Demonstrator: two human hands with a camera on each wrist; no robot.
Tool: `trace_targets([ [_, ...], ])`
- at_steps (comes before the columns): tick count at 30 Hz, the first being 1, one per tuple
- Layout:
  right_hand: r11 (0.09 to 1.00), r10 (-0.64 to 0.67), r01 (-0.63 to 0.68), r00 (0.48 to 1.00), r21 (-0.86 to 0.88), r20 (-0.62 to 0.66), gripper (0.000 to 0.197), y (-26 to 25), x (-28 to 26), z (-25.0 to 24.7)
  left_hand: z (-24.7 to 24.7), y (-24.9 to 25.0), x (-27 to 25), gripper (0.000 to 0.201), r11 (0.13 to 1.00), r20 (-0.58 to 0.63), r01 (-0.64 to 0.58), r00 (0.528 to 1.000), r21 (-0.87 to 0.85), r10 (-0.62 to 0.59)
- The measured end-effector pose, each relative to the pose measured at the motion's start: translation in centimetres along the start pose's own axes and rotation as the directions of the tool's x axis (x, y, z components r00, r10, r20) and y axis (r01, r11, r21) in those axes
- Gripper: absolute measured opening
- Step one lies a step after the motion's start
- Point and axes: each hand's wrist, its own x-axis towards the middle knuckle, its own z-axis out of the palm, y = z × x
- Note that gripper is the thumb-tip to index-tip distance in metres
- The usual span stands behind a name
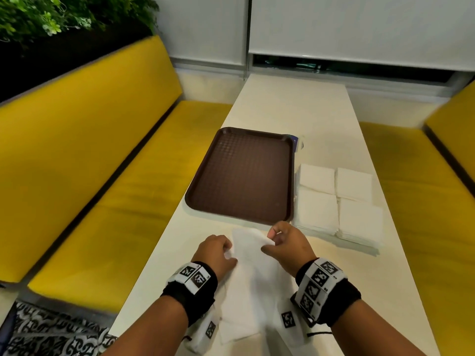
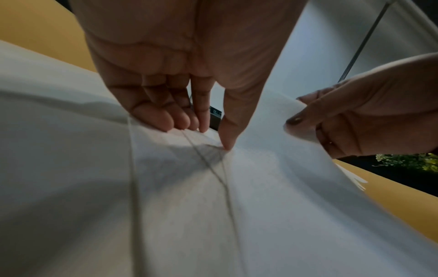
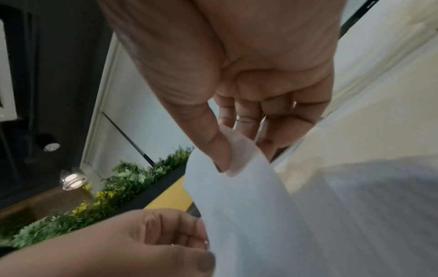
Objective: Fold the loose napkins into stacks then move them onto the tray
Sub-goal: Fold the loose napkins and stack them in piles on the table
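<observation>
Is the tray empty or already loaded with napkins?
Empty: the brown tray shows bare surface; the folded napkin stacks sit beside it on the table.

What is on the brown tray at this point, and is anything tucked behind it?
The brown tray holds nothing visible; the folded napkin stacks sit beside it on the table. Something bluish and clear peeks from behind its far right corner, mostly hidden and unidentifiable.

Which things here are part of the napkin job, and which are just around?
Job:
loose napkin, pinched by left hand and right hand
folded stacks, beside the tray
brown tray, bare

Around:
yellow bench
plants
white table
</observation>
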Motion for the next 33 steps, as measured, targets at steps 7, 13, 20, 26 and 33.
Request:
trace_targets([
  [7, 0.928, -0.071, 0.066, 0.997, 0.368, 0.000, 0.023, -1.1, -0.9, -1.8, -1.3, 1.4, -1.2, 0.028, 0.940, -0.017, -0.062, 0.998, -0.334, 0.060],
  [13, 0.823, -0.039, 0.090, 0.994, 0.561, -0.101, 0.025, -2.9, -1.4, -4.4, -2.8, 3.5, -3.0, 0.019, 0.727, 0.052, -0.078, 0.987, -0.682, 0.154],
  [20, 0.794, -0.004, -0.010, 1.000, 0.607, 0.022, 0.012, -3.1, -2.8, -5.8, -6.0, 6.7, -3.2, 0.013, 0.575, -0.075, -0.141, 0.988, -0.806, 0.137],
  [26, 0.764, 0.005, 0.054, 0.996, 0.643, -0.089, 0.019, -3.4, -3.7, -6.9, -7.2, 7.9, -3.6, 0.016, 0.578, -0.079, -0.158, 0.984, -0.801, 0.160],
  [33, 0.749, -0.086, 0.204, 0.974, 0.631, -0.212, 0.029, -4.3, -4.6, -8.1, -7.9, 10.0, -4.4, 0.047, 0.530, -0.140, -0.209, 0.976, -0.822, 0.167],
])
